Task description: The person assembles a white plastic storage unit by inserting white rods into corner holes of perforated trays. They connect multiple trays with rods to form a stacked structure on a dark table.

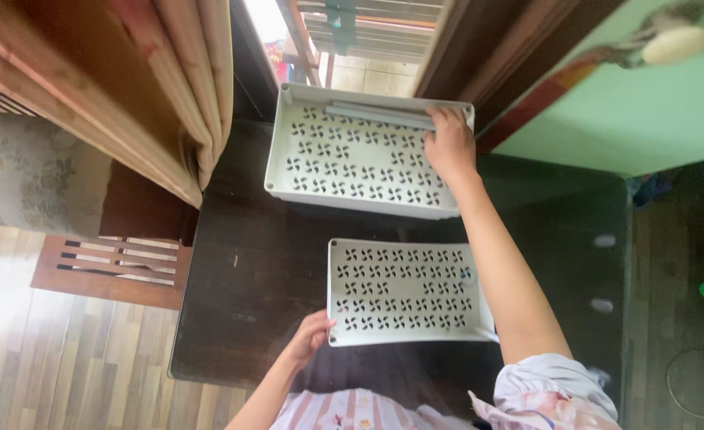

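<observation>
Nearest us, our left hand (310,334) pinches the near-left corner of the near perforated white tray (406,291), its long axis crosswise, while beyond it our right hand (450,143) clamps the far tray (344,155)'s right end.

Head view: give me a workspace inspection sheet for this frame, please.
Surface: dark wooden table, bare around the trays.
Job's things: two white perforated plastic trays; far tray rim-up with grey rods inside, near tray lying flat.
Clutter: nothing seen.
Hands: right hand reaches into far tray at the rods; left hand grips the near tray's left corner.
Cables: nothing seen.
Surroundings: curtain, wooden chair, green wall, wood floor.
</observation>
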